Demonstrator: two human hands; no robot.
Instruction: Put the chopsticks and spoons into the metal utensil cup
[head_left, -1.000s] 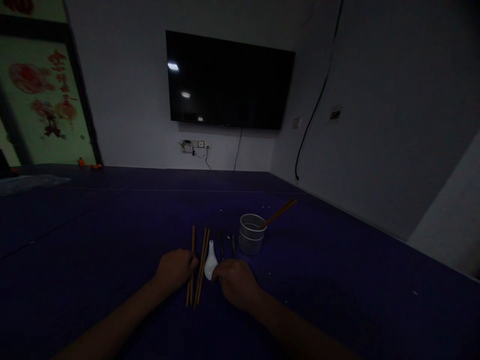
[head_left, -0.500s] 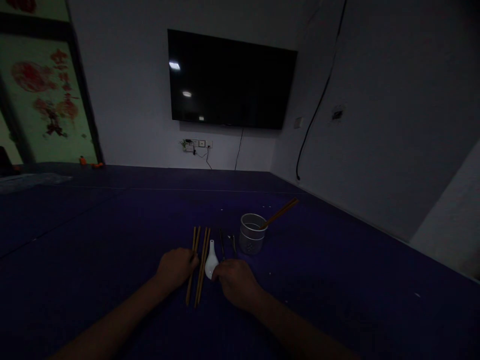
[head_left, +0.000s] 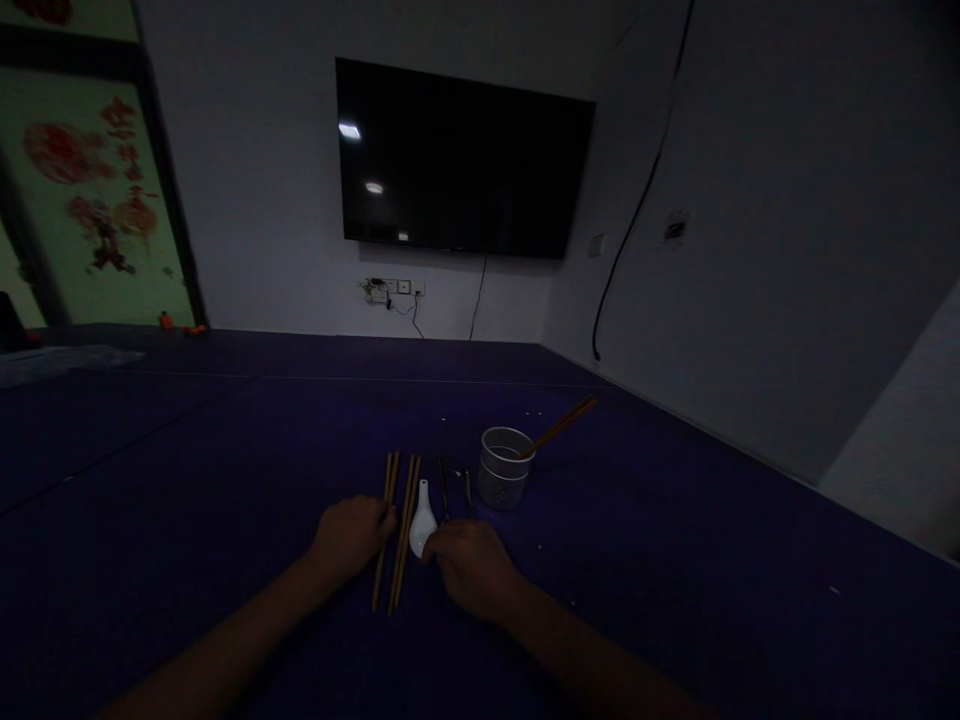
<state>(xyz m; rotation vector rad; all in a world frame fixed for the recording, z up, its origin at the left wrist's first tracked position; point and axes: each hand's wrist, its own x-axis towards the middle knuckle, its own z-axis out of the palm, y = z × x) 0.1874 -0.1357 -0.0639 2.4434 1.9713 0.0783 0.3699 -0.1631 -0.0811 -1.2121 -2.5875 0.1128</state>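
My left hand point(head_left: 354, 538) is closed at the left pair of wooden chopsticks point(head_left: 380, 575), its fingertips pinching them near the middle. A second pair of chopsticks point(head_left: 405, 530) lies just to the right, nearly parallel. Beside it is a white soup spoon point(head_left: 423, 518), handle pointing away from me. My right hand point(head_left: 474, 565) is curled, with its thumb side against the edge of the spoon's bowl. Two thin dark utensils point(head_left: 444, 490) reach out beyond its knuckles; their lower ends are hidden and their kind is unclear in the dim light.
A metal utensil cup point(head_left: 501, 490) stands beyond my right hand, with brown chopsticks point(head_left: 559, 428) leaning out to the right. Everything rests on a dark blue surface point(head_left: 225, 450). Clear plastic point(head_left: 67, 362) lies far left. A television point(head_left: 465, 160) hangs on the far wall.
Very little differs. My right hand has shifted very slightly left against the spoon; my left hand stays on the chopsticks, and the cup has not moved.
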